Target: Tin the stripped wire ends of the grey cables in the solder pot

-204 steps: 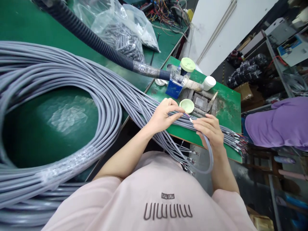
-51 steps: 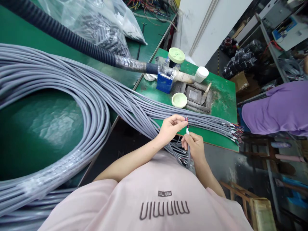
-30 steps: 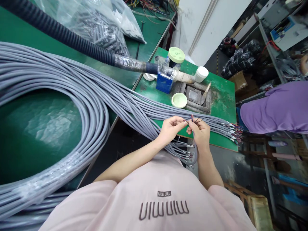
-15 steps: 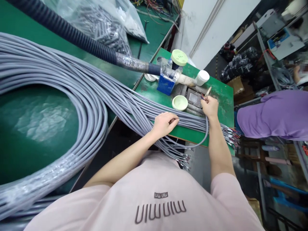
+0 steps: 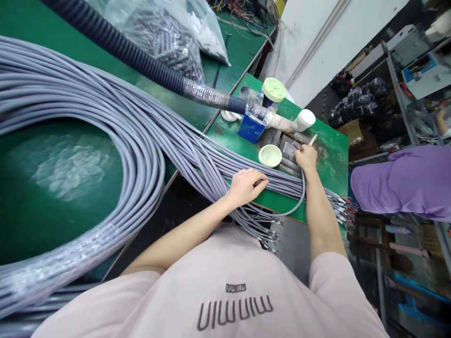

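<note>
My right hand [image 5: 307,158] is closed on the end of a grey cable [image 5: 302,188], whose thin coloured wires [image 5: 298,145] stick out past the fingertips. These wires are over or at the edge of a shiny square metal surface [image 5: 289,149]; whether they touch it is not clear. From that hand the cable loops down past the table edge and back toward my left hand [image 5: 246,186]. My left hand lies on the grey cable bundle [image 5: 211,162], fingers curled in; what they grip is hidden. Just behind my right hand a pale stick [image 5: 313,139] slants upward.
A light green lid [image 5: 269,156], blue box [image 5: 251,127], white tub [image 5: 305,120] and green-lidded jar [image 5: 274,89] surround the metal surface. A black corrugated hose [image 5: 141,61] crosses above. Large cable coils [image 5: 141,188] lie left. A person in purple [image 5: 401,183] is at right.
The view has shifted, so the table sits a little further right and lower. My right hand has moved slightly left with the wires, toward the metal surface. My left hand stays on the bundle.
</note>
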`<state>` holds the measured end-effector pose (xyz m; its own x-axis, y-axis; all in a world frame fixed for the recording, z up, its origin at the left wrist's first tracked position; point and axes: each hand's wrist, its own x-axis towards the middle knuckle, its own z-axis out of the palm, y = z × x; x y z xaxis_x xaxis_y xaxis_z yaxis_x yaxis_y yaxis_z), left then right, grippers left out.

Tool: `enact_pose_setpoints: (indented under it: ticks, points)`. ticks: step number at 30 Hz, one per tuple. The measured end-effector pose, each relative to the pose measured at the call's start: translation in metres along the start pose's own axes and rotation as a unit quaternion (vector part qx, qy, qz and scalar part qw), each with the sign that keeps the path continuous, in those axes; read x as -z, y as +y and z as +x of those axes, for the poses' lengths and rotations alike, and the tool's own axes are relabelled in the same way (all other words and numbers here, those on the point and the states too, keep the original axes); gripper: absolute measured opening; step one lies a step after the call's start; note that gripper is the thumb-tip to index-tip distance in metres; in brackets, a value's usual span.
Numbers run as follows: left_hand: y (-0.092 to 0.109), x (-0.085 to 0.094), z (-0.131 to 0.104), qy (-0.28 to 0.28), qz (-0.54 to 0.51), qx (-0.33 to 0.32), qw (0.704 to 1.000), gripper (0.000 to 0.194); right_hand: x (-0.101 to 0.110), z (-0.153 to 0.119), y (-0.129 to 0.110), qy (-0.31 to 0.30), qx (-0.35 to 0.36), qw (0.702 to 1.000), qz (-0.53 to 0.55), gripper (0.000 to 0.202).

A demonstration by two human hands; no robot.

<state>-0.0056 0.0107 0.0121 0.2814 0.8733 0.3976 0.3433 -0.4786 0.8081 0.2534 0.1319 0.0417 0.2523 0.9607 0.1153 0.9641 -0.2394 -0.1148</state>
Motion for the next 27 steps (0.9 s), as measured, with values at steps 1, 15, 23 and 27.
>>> enact_pose_setpoints:
  ticks: [1, 15, 23, 27]
  points:
    - [0.000, 0.000, 0.000, -0.001, 0.000, 0.001, 1.000, 0.020, 0.000, 0.000, 0.000, 0.000, 0.001, 1.000, 0.006, 0.017]
    - [0.000, 0.002, 0.000, -0.003, -0.005, -0.007, 1.000, 0.021, 0.068, -0.118, -0.036, -0.092, -0.014, 0.811, 0.577, 0.056]
    - [0.012, 0.004, -0.001, 0.034, -0.207, 0.079, 0.975, 0.023, 0.084, -0.186, -0.060, -0.131, -0.039, 0.766, 0.628, 0.072]
    - [0.030, 0.001, -0.004, 0.002, -0.380, 0.172, 0.909, 0.029, 0.084, -0.195, -0.059, -0.164, -0.053, 0.735, 0.655, 0.073]
